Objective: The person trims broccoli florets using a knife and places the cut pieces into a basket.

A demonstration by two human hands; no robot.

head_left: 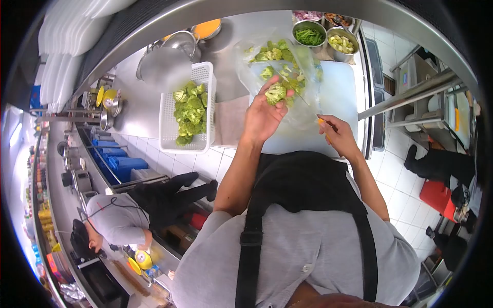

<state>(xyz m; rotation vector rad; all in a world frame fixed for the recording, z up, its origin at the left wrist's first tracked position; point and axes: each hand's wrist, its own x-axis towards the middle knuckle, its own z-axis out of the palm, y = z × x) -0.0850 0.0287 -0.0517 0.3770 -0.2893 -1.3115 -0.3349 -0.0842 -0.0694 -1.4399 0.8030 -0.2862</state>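
A broccoli floret [276, 94] rests in my left hand [263, 117], whose fingers curl around it above the white cutting board [336, 90]. My right hand [339, 136] is closed around the orange handle of a small knife [322, 122], and its thin blade points up and left toward the floret. Beyond my hands, a clear plastic bag [245, 57] lies open with more broccoli pieces [277, 53] in and around it. To the left, a white perforated basket [209, 77] holds a pile of cut broccoli florets [190, 114].
Metal containers of chopped green vegetables [309, 35] and pale cut pieces [341, 44] stand at the board's far right. Metal bowls [179, 43] sit at the far left. A brown cloth [231, 120] lies beside the basket. A co-worker [120, 215] bends at another counter on the left.
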